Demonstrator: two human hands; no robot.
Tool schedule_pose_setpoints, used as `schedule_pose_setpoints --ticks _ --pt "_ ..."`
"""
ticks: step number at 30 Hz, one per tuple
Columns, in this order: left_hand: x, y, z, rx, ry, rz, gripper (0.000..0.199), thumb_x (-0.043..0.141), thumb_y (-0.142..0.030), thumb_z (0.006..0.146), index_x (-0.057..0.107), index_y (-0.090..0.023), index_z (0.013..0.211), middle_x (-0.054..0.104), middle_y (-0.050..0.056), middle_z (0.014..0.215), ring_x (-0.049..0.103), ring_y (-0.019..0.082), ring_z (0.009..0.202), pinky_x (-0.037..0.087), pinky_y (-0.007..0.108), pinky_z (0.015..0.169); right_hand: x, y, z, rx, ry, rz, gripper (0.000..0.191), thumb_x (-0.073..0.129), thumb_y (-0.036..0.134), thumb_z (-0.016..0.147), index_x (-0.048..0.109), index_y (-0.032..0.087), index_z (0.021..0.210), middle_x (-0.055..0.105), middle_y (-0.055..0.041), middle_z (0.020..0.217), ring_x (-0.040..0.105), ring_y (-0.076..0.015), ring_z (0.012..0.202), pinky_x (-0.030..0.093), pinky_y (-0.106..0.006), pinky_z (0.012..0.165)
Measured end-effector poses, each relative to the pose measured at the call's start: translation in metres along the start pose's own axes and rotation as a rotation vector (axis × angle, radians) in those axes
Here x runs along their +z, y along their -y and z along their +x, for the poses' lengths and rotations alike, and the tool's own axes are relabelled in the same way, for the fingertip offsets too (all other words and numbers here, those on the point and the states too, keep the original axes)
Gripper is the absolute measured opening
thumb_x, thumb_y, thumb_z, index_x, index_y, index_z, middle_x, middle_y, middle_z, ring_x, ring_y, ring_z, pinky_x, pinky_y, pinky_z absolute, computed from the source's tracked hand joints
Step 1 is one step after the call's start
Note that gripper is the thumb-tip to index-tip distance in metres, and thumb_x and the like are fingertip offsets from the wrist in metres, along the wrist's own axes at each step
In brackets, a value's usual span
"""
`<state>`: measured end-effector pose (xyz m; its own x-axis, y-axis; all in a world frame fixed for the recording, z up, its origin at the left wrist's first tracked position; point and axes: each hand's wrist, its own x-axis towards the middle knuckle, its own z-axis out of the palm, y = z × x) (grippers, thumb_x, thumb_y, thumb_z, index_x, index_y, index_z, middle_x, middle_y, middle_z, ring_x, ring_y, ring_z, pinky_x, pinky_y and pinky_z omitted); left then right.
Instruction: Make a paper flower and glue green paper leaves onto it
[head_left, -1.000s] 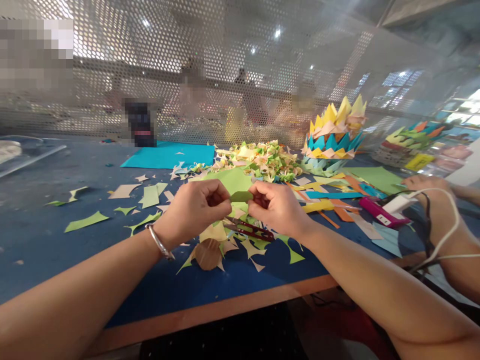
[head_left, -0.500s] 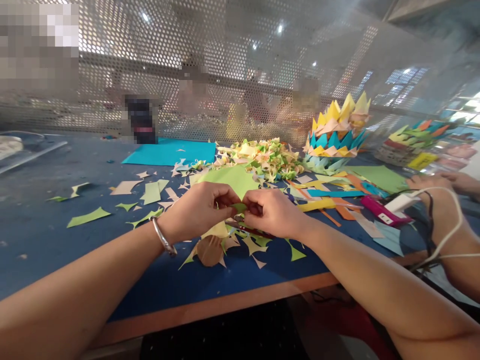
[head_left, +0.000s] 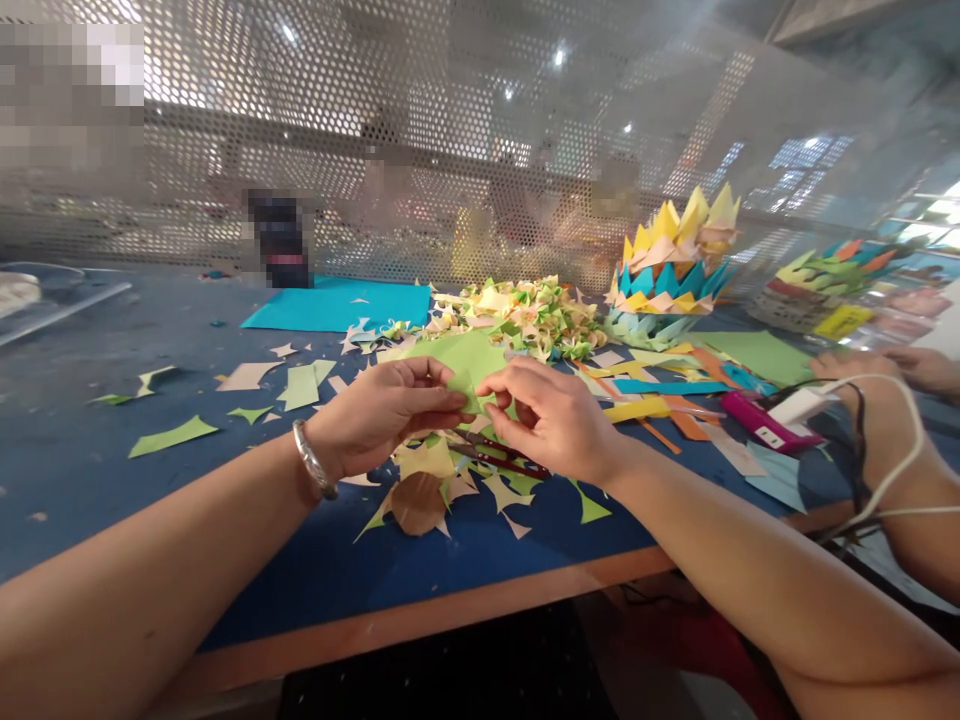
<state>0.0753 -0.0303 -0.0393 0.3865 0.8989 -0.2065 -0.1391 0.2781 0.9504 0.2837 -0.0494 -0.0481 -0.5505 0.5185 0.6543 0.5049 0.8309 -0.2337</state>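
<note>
A small piece of green paper [head_left: 466, 390] is pinched between the thumb and fingers of my left hand [head_left: 386, 412], which wears a silver bangle [head_left: 313, 460]. Close against its right edge is my right hand [head_left: 559, 418], with curled fingers and a gap between thumb and index finger. Whether those fingertips touch the paper is hard to tell. Below both hands, scissors with dark red handles [head_left: 517, 462] lie among the offcuts, partly hidden. A larger green sheet [head_left: 457, 350] rests just behind my fingers.
Paper scraps [head_left: 540, 318] are heaped behind my hands, with a blue sheet [head_left: 337, 303] to their left. At right stand a tiered folded-paper piece [head_left: 671, 270], a magenta power strip [head_left: 771, 425] with cables, and another person's hand [head_left: 862, 368]. A perforated metal screen [head_left: 450, 80] backs the table.
My hands have drawn slightly apart, and the right fingers have loosened. The small green paper, mostly hidden before, now shows in my left fingers.
</note>
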Motion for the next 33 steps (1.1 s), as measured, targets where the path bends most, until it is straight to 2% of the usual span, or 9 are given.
schedule_pose_setpoints --ticks 8,12,20,23,28,33 --pt "0.004 0.001 -0.001 0.000 -0.006 -0.049 0.014 0.073 -0.003 0.078 0.069 -0.016 0.073 0.073 -0.001 0.070 0.072 0.009 0.067 0.058 0.016 0.069 -0.001 -0.001 0.000 -0.046 0.005 -0.004 0.011 0.054 0.015 0.095 0.065 0.015 0.094 0.058 -0.0041 0.081 0.046 -0.0101 0.058 0.035 -0.024 0.049" --pt "0.005 0.003 -0.003 0.038 0.024 -0.034 0.006 0.075 -0.011 0.078 0.072 -0.013 0.074 0.075 0.001 0.073 0.073 0.012 0.069 0.059 0.020 0.075 0.003 -0.004 0.000 -0.014 -0.022 0.075 0.008 0.057 0.013 0.092 0.063 0.016 0.089 0.055 -0.0017 0.077 0.049 -0.0100 0.060 0.038 -0.023 0.052" --pt "0.008 0.009 -0.005 0.220 0.043 0.170 0.013 0.073 -0.025 0.080 0.075 -0.015 0.074 0.077 0.004 0.074 0.075 0.016 0.072 0.061 0.027 0.077 0.007 -0.005 0.001 0.267 -0.033 0.293 0.006 0.061 0.017 0.084 0.058 0.018 0.079 0.053 0.0023 0.069 0.047 -0.0092 0.057 0.039 -0.024 0.053" --pt "0.008 0.010 -0.006 0.291 0.056 0.280 0.016 0.076 -0.032 0.078 0.076 -0.016 0.080 0.078 0.004 0.078 0.075 0.017 0.076 0.061 0.028 0.078 0.008 -0.007 0.000 0.333 -0.033 0.339 0.007 0.063 0.019 0.083 0.058 0.018 0.078 0.052 0.0025 0.067 0.048 -0.0096 0.057 0.039 -0.024 0.053" --pt "0.007 0.012 -0.007 0.365 0.019 0.482 0.021 0.077 -0.033 0.074 0.076 -0.017 0.088 0.080 0.004 0.081 0.076 0.019 0.074 0.061 0.028 0.070 0.008 -0.007 0.000 0.361 -0.040 0.352 0.010 0.064 0.023 0.084 0.059 0.018 0.078 0.054 0.0021 0.067 0.048 -0.0096 0.058 0.039 -0.024 0.053" --pt "0.007 0.010 -0.007 0.405 -0.054 0.578 0.015 0.071 -0.030 0.077 0.076 -0.018 0.085 0.080 0.004 0.075 0.077 0.019 0.073 0.062 0.027 0.069 0.007 -0.005 0.002 0.306 -0.034 0.334 0.011 0.065 0.023 0.087 0.060 0.017 0.079 0.055 0.0023 0.067 0.048 -0.0091 0.058 0.039 -0.024 0.053"
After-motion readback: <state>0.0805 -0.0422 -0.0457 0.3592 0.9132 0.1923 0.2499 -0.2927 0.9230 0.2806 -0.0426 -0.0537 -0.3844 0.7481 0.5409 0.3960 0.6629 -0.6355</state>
